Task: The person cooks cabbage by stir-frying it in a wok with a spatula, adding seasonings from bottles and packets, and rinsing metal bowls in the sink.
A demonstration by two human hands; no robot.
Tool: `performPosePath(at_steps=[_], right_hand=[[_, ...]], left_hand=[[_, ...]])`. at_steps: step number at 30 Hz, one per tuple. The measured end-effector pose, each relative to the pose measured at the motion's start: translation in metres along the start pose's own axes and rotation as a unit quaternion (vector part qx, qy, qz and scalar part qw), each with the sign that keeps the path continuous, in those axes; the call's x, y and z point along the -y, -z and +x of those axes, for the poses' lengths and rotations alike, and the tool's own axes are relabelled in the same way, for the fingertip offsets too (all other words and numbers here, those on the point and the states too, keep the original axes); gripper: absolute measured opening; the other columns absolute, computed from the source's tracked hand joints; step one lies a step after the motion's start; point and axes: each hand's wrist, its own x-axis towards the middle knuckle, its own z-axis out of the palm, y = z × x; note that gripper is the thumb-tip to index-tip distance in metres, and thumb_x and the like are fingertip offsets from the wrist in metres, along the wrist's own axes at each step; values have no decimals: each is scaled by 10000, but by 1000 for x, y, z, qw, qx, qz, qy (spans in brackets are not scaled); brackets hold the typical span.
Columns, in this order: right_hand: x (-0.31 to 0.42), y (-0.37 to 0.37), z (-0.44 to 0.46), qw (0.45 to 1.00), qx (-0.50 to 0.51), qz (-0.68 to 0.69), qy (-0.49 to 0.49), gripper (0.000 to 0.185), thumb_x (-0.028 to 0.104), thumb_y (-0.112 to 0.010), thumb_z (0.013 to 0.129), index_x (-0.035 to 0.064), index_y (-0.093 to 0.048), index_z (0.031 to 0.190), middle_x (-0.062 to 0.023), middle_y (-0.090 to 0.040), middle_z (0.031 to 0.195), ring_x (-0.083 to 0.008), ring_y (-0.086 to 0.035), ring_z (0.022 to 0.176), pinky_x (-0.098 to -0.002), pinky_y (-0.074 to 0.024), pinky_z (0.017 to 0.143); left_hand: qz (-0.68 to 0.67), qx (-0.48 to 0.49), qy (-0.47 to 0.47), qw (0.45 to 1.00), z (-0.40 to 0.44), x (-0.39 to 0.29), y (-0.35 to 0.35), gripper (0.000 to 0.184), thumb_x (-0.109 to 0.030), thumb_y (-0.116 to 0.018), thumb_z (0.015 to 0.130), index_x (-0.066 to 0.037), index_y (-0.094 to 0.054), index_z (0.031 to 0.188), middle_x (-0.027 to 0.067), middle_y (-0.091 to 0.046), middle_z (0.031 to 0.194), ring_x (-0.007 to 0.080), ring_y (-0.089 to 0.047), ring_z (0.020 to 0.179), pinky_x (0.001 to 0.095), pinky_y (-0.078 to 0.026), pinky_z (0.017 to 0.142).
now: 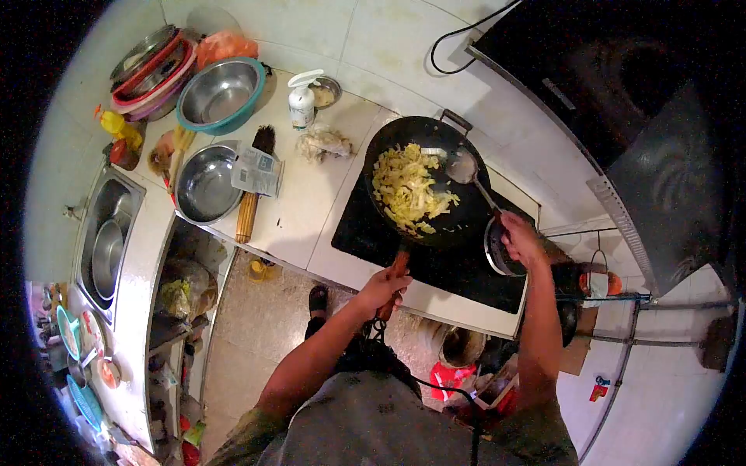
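A black wok (458,213) stands on the dark cooktop (353,225). Chopped yellowish cabbage (406,186) lies heaped in its left half. My left hand (381,291) is closed around the wok's wooden handle (402,260), at the near side. In my right hand (522,239) is the handle of a metal ladle (464,168); its bowl rests over the right part of the wok, beside the cabbage. Just under my right hand sits a dark round pan or lid (497,252), partly hidden.
Left on the counter are a steel bowl (206,182), a teal-rimmed basin (221,97), a white spray bottle (301,105) and a crumpled cloth (322,144). A sink (97,291) lies farther left. The dark range hood (606,101) hangs at upper right.
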Motion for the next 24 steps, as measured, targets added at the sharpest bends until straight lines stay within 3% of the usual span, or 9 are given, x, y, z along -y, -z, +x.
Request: performPosePath(at_steps=[4,6,7,8,9,11,16,21,24], right_hand=[[-14,-44,48,996,75,-22,31,385,415,-509,933,223,-490,1267,12,-482,588,-85,-345,378,-248,-281,326],[-23,-51,44,995,81,-42,43,410,411,-515,930,223,-496,1293,-15,-536,618,-127,-423,391,-282,-349,348],[-35,-53,45,929,-27,-226,293,411,380,-538,917,219,-510,1295,-56,-581,683,-194,-511,488,-331,-418,437],[-51,-55,42,760,-131,-384,508,415,348,-560,905,215,-523,1296,-98,-626,747,-260,-599,585,-380,-487,525],[-49,-56,16,764,-130,-382,503,415,348,-560,905,215,-523,1296,-98,-626,747,-260,-599,585,-380,-487,525],[-1,-53,-68,778,-106,-520,337,391,248,-613,862,175,-569,1243,-155,-642,890,-363,-614,827,-406,-488,706],[38,-21,-153,760,-104,-573,289,344,220,-639,826,202,-627,1170,-155,-647,860,-378,-612,785,-415,-492,692],[-18,-33,-72,788,-94,-549,263,367,299,-609,847,205,-604,1202,-181,-656,890,-371,-626,827,-456,-500,730],[-41,-27,-33,849,-149,-417,287,365,313,-598,867,166,-604,1202,-166,-668,893,-363,-642,830,-455,-496,752]], left_hand=[[-26,-1,24,999,-2,-4,-4,300,-221,-647,860,-98,-489,1083,18,-503,740,113,-504,517,270,-420,424],[3,0,-11,1000,-3,-4,-5,270,-269,-640,863,-71,-461,901,7,-477,667,122,-500,468,272,-432,403],[3,-1,-11,1000,-2,-6,-6,270,-269,-640,863,-71,-461,901,7,-477,667,122,-500,468,272,-432,403],[-11,-1,0,1000,-2,-6,-6,253,-243,-643,862,-83,-479,971,12,-490,700,120,-504,487,270,-425,414],[-24,-3,12,1000,-4,-4,-5,263,-216,-646,860,-96,-496,1040,17,-503,732,118,-508,505,268,-418,425],[-26,-8,19,999,-5,-6,-6,265,-218,-648,859,-94,-498,1038,16,-504,732,117,-507,503,269,-419,425],[-20,-11,18,1000,-6,-11,-8,268,-224,-651,858,-88,-504,1036,14,-506,732,116,-506,502,272,-421,427],[-7,-2,6,1000,0,-2,-2,284,-232,-644,861,-88,-497,1057,17,-505,736,118,-509,501,270,-417,428],[10,-14,27,999,-5,-11,-6,300,-237,-644,861,-86,-493,1071,17,-503,739,118,-508,499,269,-417,430]])
